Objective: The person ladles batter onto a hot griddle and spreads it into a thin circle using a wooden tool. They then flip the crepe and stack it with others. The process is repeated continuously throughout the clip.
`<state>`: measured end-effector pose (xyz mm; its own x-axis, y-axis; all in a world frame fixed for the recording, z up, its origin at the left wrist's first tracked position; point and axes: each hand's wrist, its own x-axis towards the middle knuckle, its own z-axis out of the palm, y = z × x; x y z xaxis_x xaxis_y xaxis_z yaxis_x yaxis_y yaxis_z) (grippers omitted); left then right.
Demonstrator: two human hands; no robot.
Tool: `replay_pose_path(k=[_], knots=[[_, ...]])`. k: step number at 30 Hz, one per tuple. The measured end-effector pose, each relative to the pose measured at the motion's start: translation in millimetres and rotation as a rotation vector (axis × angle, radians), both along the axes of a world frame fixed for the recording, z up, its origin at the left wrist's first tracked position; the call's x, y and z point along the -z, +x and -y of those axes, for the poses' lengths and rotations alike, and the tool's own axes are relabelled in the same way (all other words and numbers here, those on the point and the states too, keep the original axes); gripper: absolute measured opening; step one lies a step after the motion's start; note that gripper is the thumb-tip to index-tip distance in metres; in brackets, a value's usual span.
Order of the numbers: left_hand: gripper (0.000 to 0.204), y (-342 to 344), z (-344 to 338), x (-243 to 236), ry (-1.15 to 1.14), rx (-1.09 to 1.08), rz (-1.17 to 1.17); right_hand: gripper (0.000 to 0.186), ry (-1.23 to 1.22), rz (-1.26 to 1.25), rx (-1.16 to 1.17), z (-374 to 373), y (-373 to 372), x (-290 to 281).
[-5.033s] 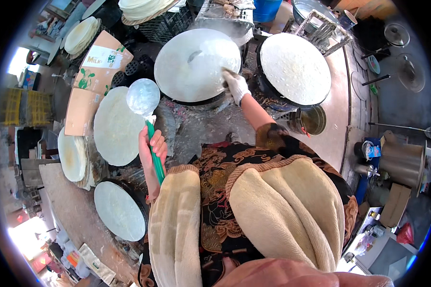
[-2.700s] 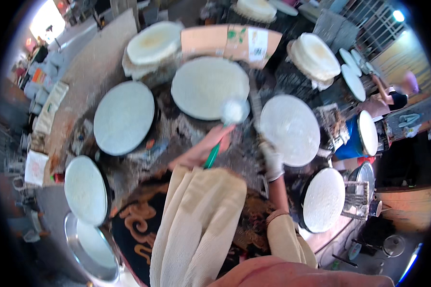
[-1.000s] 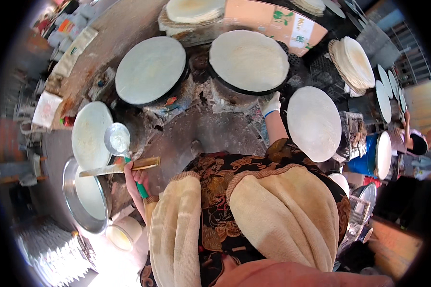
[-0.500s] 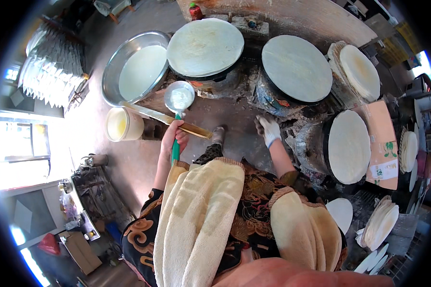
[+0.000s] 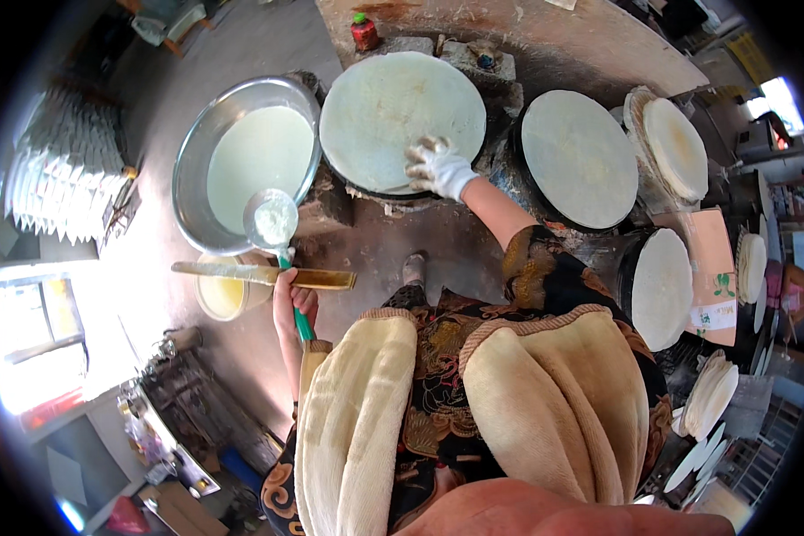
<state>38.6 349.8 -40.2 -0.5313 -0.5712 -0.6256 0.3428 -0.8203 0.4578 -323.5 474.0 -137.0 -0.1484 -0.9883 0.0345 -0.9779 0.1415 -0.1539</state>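
My left hand [image 5: 300, 295] is closed round the green handle of a ladle [image 5: 275, 220] and a flat wooden spreader [image 5: 322, 279]. White batter coats the ladle's bowl, which is over the near rim of a metal basin [image 5: 184, 207] holding pale batter [image 5: 263, 156]. In a white glove, my right hand [image 5: 439, 168] has its fingers spread at the near right edge of a thin round pancake [image 5: 393, 107]. That pancake covers the far griddle. A second pancake [image 5: 581, 156] lies on the griddle to its right, and a third [image 5: 661, 290] on the nearer right griddle.
A cream bucket [image 5: 221, 299] stands below the basin, partly behind the spreader. Finished round sheets are stacked [image 5: 674, 147] at the far right, with another stack [image 5: 708, 393] nearer. Cardboard [image 5: 707, 268] leans beside the right griddle. A red bottle [image 5: 364, 33] stands behind the far griddle.
My right hand has moved forward from above the floor onto the far pancake. My left hand has shifted left and nearer, bringing the ladle to the basin's rim and turning the spreader nearly level.
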Motion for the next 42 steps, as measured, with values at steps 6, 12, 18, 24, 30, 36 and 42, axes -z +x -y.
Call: replay_pose_path(k=[6, 12, 18, 24, 30, 36, 42], knots=[[0.028, -28.9, 38.5, 0.3, 0.025, 0.027, -0.032, 0.016, -0.538, 0.135, -0.015, 11.8, 2.1, 2.5], [0.029, -78.9, 42.2, -1.9, 0.004, 0.135, -0.09, 0.031, -0.961, 0.424, 0.709, 9.1, -90.2, -59.7], [0.034, -144.3, -1.8, -22.0, -0.009, 0.112, -0.154, 0.022, -1.533, 0.796, 1.034, -102.2, -246.7, -146.5], [0.026, -236.7, -52.1, -25.4, -0.109, 0.206, -0.121, 0.031, -2.178, 1.017, 0.708, -362.5, -420.9, -143.1], [0.007, -308.9, -109.2, -45.4, -0.117, 0.206, -0.102, 0.039, -2.054, 0.418, 1.713, -513.2, -436.3, -113.9], [0.021, -349.2, -124.8, -34.6, -0.087, 0.378, -0.095, 0.027, -1.857, 0.395, 2.311, -564.5, -440.8, -15.6], [0.015, -374.5, -148.7, -32.7, -0.087, 0.293, -0.005, 0.035, -1.45, 0.286, 2.373, -603.3, -458.5, -8.6]])
